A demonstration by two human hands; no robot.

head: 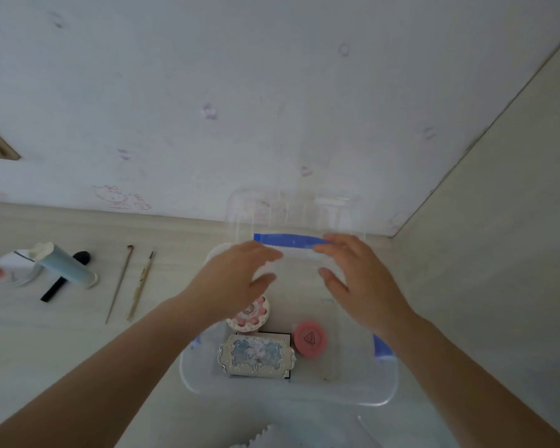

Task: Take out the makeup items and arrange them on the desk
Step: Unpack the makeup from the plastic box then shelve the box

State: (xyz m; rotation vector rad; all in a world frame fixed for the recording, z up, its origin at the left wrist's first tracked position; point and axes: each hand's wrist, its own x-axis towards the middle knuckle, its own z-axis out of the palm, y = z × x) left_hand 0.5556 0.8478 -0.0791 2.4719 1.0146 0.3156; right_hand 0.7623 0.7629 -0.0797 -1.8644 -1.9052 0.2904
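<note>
Both hands over a clear plastic box [191, 379] on the counter [62, 350], forearms coming in from the bottom corners. Left hand [230, 282] and right hand [359, 286] face each other across a see-through item [296, 263], blurred; looks like a clear lid or tray held between them, fingers loosely bent against its sides, thumbs underneath. Can't tell how firm the grip is. Inside the box, nearest: an ornate rectangular palette [256, 355] with a blue-and-white pictured lid, lying flat on something dark-edged. Just right of it, a round pink compact [310, 339] with a triangle mark on top. Behind the palette, partly under the left hand, a round white-and-pink case [251, 316]. Blue tape strip [383, 349] on the box's right wall, another blue strip [291, 241] at the far wall, just past the fingertips. Left of the box, well apart, on the counter: two thin brushes [133, 282] lying roughly side by side, then a black stick-shaped item [62, 279], a pale blue tube [67, 265] lying across it, and a white blurred object [17, 265] at the left edge. Far side: wall [207, 92] with faint pink cartoon prints, and a plain panel [498, 221] closing the right side.
</note>
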